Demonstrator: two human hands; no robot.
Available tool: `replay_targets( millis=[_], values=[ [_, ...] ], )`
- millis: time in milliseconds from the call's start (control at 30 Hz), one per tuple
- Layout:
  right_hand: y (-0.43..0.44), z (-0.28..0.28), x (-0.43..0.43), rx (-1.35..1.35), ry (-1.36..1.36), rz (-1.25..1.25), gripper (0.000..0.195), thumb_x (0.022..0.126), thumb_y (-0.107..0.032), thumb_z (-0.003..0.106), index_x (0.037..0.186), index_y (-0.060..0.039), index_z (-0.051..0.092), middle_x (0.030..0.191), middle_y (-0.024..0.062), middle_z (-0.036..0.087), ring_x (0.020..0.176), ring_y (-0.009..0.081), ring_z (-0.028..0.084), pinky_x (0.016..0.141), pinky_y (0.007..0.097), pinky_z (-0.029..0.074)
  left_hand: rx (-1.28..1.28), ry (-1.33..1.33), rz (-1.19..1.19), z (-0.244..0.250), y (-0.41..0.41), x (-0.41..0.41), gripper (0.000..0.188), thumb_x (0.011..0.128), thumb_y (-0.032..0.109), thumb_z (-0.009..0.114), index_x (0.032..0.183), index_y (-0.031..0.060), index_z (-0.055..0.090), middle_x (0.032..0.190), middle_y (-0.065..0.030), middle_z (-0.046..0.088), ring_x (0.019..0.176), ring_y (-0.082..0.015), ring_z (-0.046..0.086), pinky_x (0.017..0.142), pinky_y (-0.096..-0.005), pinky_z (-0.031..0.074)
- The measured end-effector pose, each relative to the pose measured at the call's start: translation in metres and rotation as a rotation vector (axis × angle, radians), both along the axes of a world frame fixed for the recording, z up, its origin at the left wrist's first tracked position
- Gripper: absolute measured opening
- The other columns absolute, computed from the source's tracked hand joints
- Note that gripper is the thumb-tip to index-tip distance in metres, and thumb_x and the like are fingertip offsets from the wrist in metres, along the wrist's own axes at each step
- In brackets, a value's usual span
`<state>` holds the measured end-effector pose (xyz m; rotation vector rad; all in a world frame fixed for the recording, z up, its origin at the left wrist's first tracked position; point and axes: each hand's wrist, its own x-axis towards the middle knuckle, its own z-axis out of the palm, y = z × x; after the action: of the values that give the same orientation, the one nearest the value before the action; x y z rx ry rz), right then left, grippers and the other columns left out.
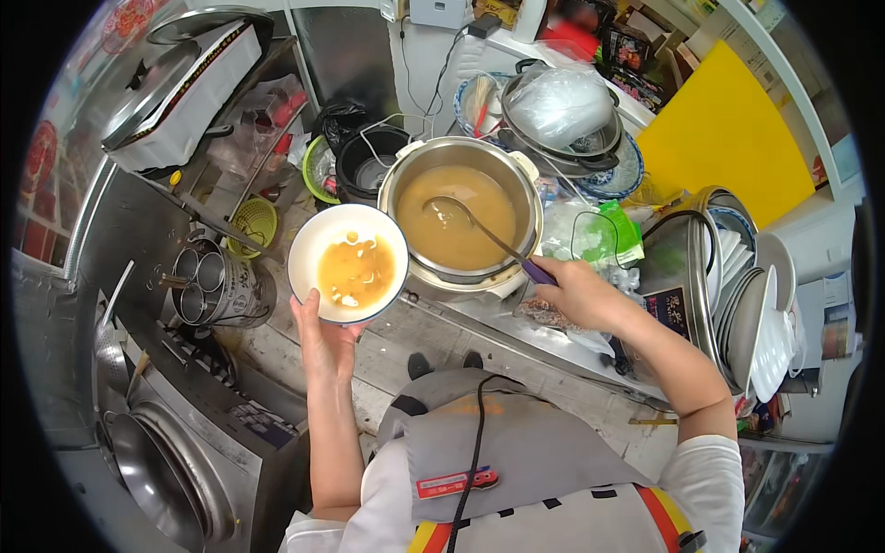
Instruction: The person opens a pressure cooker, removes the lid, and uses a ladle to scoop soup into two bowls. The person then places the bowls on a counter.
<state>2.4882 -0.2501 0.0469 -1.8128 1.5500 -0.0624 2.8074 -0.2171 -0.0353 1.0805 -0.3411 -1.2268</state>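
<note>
My left hand grips a white bowl with a blue rim by its near edge. Yellowish soup with pale flecks lies in the bowl. My right hand is closed around the purple handle of a metal ladle. The ladle's head dips into cloudy tan soup, so its bowl is partly hidden. That soup fills much of a round metal inner pot in a pale electric cooker. The white bowl is held just left of the cooker, close to its rim.
Behind the cooker stands a black bucket. Lidded pans under a plastic bag sit at the back right. Stacked plates stand upright to the right. A wok is at lower left, near a metal utensil holder.
</note>
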Motion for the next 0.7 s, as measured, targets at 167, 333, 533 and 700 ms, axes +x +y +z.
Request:
replay_targets(
  millis=[167,333,533,700],
  values=[
    [-0.027,0.013,0.01,0.482,-0.304,-0.342,0.043,0.092,-0.015,0.057,0.132,-0.0001,0.052,0.071,0.012,0.063,0.046,0.0098,0.052,0.037,0.0244,0.039,-0.059,0.153,-0.128,-0.007,0.005,0.017,0.072,0.091,0.034,0.062,0.143,0.012,0.019,0.138,-0.0185,0.04,0.115,-0.032,0.058,0.075,-0.0453,0.062],
    [-0.036,0.006,-0.02,0.762,-0.738,-0.623,0.024,0.094,-0.015,0.055,0.111,0.0021,0.058,0.068,0.0105,0.058,0.043,0.0065,0.047,0.027,0.019,0.027,-0.067,0.118,-0.107,0.005,0.001,0.009,0.069,0.091,0.032,0.063,0.142,0.0134,0.022,0.138,-0.0163,0.039,0.12,-0.0325,0.054,0.079,-0.0492,0.058],
    [-0.026,0.019,-0.034,0.817,-0.84,-0.691,0.023,0.095,-0.014,0.054,0.11,0.0029,0.057,0.069,0.0128,0.057,0.041,0.0063,0.042,0.027,0.0176,0.027,-0.072,0.098,-0.113,0.007,-0.001,0.012,0.066,0.092,0.036,0.06,0.142,0.014,0.023,0.139,-0.017,0.041,0.121,-0.035,0.054,0.081,-0.052,0.058],
    [-0.016,0.03,-0.044,0.779,-0.893,-0.711,0.036,0.095,-0.013,0.055,0.125,0.0059,0.052,0.07,0.0149,0.058,0.039,0.0056,0.039,0.028,0.0167,0.026,-0.092,0.113,-0.14,0.012,-0.007,0.012,0.062,0.093,0.033,0.058,0.141,0.0154,0.023,0.139,-0.0166,0.039,0.121,-0.0348,0.053,0.081,-0.0529,0.058]
  ],
)
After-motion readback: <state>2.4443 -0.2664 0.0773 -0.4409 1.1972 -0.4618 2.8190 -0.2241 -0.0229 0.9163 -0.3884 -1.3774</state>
